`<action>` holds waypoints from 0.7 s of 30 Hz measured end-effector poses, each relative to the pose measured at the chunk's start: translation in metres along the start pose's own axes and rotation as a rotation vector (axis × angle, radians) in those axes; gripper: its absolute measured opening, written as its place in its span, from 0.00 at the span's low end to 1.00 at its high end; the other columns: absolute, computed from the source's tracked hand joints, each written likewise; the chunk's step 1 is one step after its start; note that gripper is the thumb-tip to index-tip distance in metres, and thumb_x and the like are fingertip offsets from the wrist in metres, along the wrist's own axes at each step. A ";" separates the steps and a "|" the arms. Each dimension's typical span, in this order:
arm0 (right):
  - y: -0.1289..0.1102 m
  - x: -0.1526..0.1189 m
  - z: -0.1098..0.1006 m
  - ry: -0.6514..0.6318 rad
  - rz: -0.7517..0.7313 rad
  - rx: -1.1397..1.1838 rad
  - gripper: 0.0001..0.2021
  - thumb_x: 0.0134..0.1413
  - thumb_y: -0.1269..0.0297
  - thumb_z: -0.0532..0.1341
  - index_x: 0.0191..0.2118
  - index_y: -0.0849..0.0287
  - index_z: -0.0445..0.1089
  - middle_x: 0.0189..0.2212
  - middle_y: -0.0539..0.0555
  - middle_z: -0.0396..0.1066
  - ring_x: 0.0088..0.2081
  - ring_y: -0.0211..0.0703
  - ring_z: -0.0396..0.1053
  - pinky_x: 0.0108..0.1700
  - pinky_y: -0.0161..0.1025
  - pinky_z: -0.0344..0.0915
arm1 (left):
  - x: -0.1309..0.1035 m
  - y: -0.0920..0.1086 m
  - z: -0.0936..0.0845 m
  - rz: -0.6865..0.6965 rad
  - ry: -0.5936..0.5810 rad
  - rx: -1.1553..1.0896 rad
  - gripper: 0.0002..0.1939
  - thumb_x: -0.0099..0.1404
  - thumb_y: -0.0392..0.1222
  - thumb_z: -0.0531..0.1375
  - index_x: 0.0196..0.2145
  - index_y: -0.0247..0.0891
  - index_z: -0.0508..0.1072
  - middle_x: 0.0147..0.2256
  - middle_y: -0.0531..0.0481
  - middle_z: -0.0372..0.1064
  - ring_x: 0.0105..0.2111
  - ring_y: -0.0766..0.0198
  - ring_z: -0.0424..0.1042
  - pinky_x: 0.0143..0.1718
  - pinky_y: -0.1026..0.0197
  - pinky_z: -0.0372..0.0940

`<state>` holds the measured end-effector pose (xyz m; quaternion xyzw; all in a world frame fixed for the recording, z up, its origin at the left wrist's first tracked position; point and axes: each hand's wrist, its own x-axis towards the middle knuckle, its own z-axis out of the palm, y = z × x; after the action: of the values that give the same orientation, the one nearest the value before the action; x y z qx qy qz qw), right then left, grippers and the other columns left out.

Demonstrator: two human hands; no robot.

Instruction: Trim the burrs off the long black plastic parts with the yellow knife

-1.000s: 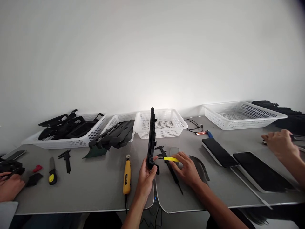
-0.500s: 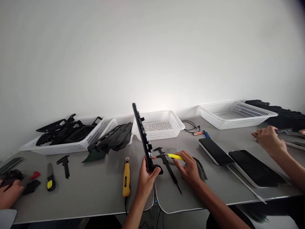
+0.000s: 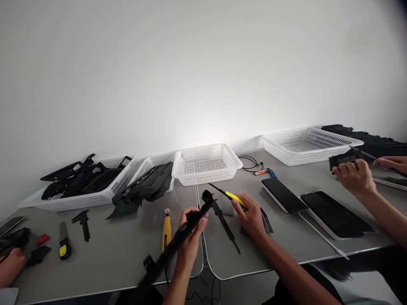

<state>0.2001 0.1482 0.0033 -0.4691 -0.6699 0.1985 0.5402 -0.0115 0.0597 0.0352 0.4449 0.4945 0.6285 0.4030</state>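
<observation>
My left hand (image 3: 190, 242) is closed around a long, narrow black plastic part (image 3: 182, 234), which slants from a rounded upper end down toward the lower left. Its lower end is blurred. In my right hand (image 3: 252, 217) is a yellow utility knife (image 3: 235, 198), its thin dark blade pointing up and left, apart from the plastic part. Between the two hands a black caliper (image 3: 225, 222) lies on the table. Behind my left hand, a yellow corded tool (image 3: 167, 231) is partly covered by the plastic part. A dark cloth (image 3: 266, 222) lies under my right hand.
White baskets (image 3: 206, 176) line the wall; the left one (image 3: 95, 204) holds black parts. Two black-topped slabs (image 3: 282, 195) lie on the right. A co-worker's hand (image 3: 358, 178) holds a black part there; another person's hand (image 3: 12, 264) is at far left.
The black plastic part has swung from upright to slanting down toward the lower left. The knife has turned so its blade points up and away. At right, the co-worker now holds up a black part.
</observation>
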 end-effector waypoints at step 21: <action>0.009 -0.009 -0.001 -0.213 -0.026 -0.296 0.20 0.61 0.47 0.63 0.25 0.57 0.72 0.19 0.50 0.69 0.22 0.38 0.65 0.30 0.35 0.55 | -0.046 -0.022 -0.015 0.054 0.298 0.341 0.22 0.68 0.64 0.61 0.47 0.44 0.75 0.48 0.46 0.77 0.49 0.51 0.76 0.53 0.52 0.69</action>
<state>0.2043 0.1453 -0.0085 -0.5111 -0.7511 0.1396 0.3938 -0.0118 0.0164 0.0050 0.4219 0.6356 0.6052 0.2276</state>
